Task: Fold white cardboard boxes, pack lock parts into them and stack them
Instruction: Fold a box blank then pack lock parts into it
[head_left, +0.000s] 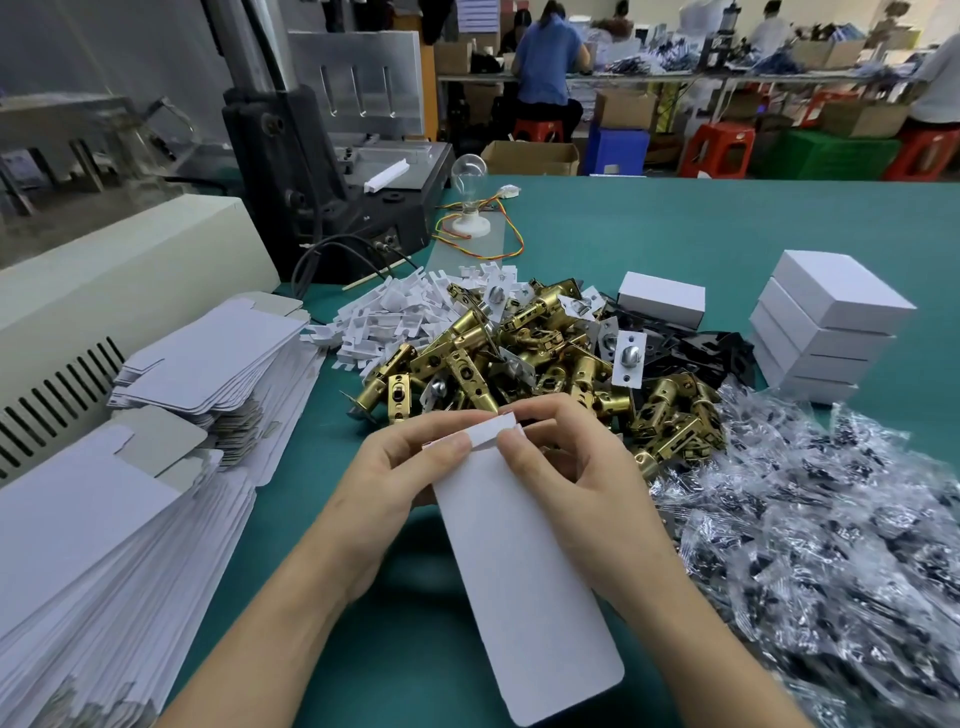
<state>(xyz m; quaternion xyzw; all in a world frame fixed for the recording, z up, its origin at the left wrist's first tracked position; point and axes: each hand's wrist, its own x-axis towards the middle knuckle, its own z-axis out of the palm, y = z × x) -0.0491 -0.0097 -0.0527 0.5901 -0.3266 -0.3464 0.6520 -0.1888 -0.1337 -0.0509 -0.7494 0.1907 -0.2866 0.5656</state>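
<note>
A flat white cardboard box blank (524, 571) is held above the green table (675, 228), its long panel pointing toward me. My left hand (400, 467) pinches its far end from the left. My right hand (566, 457) pinches the same end from the right, where a small flap (493, 428) stands folded up. Beyond my hands lies a heap of brass lock latches (524, 358). A stack of folded white boxes (826, 332) stands at the right, and a single folded box (662, 299) lies behind the heap.
Piles of flat box blanks (135, 467) fill the left side. Small white cardboard inserts (395, 317) lie behind the latches, black plates (691, 348) next to them, and clear bags of screws (831, 519) cover the right. A machine (322, 171) and a light bulb (467, 197) stand at the back.
</note>
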